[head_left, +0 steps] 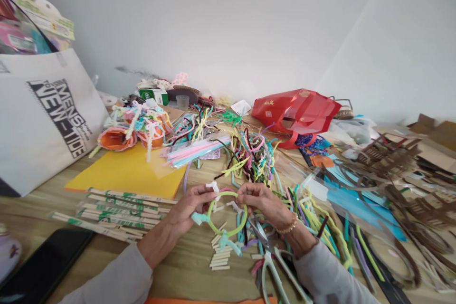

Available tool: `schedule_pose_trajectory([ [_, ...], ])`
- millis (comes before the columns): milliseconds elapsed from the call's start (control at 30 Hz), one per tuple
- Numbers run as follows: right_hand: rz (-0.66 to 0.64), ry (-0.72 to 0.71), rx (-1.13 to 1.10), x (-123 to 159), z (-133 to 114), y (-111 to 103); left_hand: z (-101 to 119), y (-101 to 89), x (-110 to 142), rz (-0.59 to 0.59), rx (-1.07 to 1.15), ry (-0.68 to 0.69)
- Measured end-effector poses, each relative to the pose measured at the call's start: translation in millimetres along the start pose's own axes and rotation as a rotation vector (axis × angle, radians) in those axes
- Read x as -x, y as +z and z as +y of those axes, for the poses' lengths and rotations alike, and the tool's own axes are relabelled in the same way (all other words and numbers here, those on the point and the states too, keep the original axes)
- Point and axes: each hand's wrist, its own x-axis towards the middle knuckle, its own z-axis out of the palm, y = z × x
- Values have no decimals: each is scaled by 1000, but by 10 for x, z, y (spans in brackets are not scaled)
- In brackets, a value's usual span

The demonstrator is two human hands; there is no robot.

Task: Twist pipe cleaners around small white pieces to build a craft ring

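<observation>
A yellow-green pipe cleaner ring (245, 221) is held up between my two hands. My left hand (190, 205) pinches its upper left side, with a white fuzzy piece (213, 186) at the fingertips. At the ring's upper right, the fingers of my right hand (265, 202) are closed on it. Turquoise fuzzy pieces hang at its left side and at its bottom (225, 240). Beneath my right wrist lie scissors (269, 249) with pale handles. Several short cut sticks (220, 261) rest on the table below the ring.
Paper-wrapped chopsticks (117, 216) and a yellow sheet (117, 171) lie left. A dark phone (46, 266) is near the front left, below a white bag (46, 128). Tangled pipe cleaners (251, 152) fill the middle, before a red bag (285, 111). Brown strips (399, 232) clutter the right.
</observation>
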Motion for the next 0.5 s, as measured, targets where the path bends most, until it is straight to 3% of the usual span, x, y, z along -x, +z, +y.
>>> schedule_pose_trajectory([
  [300, -2, -16, 41, -6, 10, -3, -33, -41, -19, -14, -101, 58],
  [500, -8, -16, 21, -11, 32, -15, -32, -33, -35, 92, -271, 158],
])
